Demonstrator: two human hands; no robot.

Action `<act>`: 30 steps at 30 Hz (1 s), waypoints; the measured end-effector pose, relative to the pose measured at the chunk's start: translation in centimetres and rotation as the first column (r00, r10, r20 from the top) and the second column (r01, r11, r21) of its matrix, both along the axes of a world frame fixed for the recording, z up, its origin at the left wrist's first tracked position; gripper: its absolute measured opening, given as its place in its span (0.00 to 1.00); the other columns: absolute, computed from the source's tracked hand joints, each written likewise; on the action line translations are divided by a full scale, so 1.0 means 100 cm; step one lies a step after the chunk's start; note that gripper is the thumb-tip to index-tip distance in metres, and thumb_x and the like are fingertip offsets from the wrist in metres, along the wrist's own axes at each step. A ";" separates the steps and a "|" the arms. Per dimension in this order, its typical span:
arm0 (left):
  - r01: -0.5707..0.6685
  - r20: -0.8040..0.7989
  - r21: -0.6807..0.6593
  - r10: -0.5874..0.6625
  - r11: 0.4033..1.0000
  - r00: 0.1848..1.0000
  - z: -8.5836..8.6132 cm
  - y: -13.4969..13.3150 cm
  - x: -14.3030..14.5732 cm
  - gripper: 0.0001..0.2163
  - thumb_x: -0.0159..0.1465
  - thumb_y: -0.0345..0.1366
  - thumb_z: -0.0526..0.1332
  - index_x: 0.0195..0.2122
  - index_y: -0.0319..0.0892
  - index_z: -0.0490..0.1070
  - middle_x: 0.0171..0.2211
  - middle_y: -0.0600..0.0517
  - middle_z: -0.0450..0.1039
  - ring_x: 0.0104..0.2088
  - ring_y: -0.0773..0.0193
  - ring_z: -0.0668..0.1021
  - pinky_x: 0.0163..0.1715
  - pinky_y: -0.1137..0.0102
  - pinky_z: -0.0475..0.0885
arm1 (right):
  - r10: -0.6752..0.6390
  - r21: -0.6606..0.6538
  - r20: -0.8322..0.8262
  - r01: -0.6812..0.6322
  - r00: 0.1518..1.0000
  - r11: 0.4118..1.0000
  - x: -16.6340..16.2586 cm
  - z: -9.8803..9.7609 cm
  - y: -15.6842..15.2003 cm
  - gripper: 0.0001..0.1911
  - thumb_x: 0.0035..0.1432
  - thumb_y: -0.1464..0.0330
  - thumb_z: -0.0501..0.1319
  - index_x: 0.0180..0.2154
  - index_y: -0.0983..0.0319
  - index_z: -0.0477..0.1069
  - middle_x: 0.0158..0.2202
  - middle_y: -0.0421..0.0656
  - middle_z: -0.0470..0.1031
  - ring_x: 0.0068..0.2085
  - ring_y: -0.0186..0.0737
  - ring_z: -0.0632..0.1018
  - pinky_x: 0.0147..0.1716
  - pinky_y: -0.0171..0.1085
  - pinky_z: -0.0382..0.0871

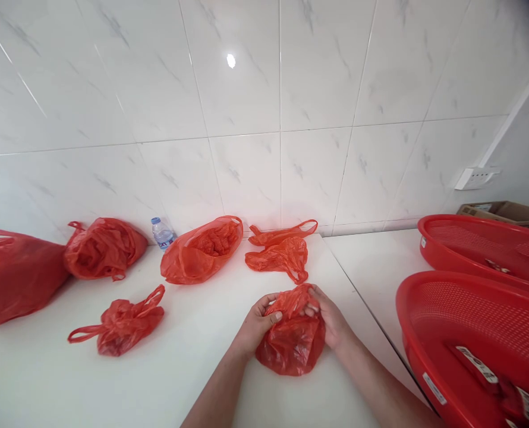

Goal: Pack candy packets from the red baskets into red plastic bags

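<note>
A red plastic bag [291, 348] rests on the white table in front of me, its top gathered and crumpled. My left hand [261, 324] grips the bag's upper left side, thumb lying over the plastic. On the other side, my right hand [327, 315] holds the upper right edge, with some fingers tucked into the folds. Whatever the bag contains cannot be made out. Just behind it lies a crumpled red bag [286, 255], and a flattened red bag [277, 236] is against the wall.
Leftward are a small red bag [124, 330], a fuller red bag [202, 249], a water bottle [163, 233], a bundled red bag [104, 246] and a large red bag [19, 279]. Red baskets [413, 303] stand at right, with a cardboard box [505, 211] and wall socket [476, 177] behind.
</note>
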State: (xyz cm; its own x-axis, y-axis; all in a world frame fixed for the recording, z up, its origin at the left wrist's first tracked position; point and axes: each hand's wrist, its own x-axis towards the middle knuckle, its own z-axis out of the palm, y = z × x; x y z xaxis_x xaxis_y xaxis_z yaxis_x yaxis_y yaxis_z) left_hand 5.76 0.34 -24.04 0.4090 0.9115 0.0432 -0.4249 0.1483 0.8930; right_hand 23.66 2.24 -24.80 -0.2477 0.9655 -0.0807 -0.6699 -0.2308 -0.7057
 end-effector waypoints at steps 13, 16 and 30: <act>-0.138 -0.069 -0.034 0.136 0.990 0.988 -0.006 0.001 0.001 0.12 0.57 0.40 0.65 0.39 0.41 0.70 0.33 0.50 0.75 0.31 0.62 0.77 0.35 0.68 0.69 | 0.126 -0.094 -0.072 -0.133 0.989 0.987 0.009 -0.002 -0.001 0.12 0.53 0.62 0.65 0.39 0.58 0.73 0.15 0.31 0.57 0.20 0.29 0.64 0.34 0.34 0.66; -0.171 0.002 -0.080 0.171 0.982 0.985 -0.005 0.003 0.000 0.13 0.56 0.40 0.65 0.39 0.40 0.69 0.35 0.49 0.76 0.31 0.62 0.77 0.35 0.68 0.69 | 0.237 -0.008 0.048 -0.237 0.970 0.971 0.006 0.002 -0.008 0.26 0.52 0.61 0.65 0.53 0.59 0.67 0.16 0.31 0.59 0.20 0.28 0.62 0.28 0.31 0.62; -0.026 -0.157 0.114 0.044 0.993 0.987 0.006 -0.012 0.009 0.14 0.56 0.38 0.64 0.42 0.42 0.68 0.30 0.47 0.77 0.30 0.58 0.78 0.36 0.62 0.71 | 0.259 0.017 0.211 -0.269 0.942 0.963 -0.012 -0.006 -0.012 0.17 0.53 0.57 0.63 0.22 0.62 0.66 0.14 0.34 0.61 0.19 0.30 0.65 0.26 0.34 0.61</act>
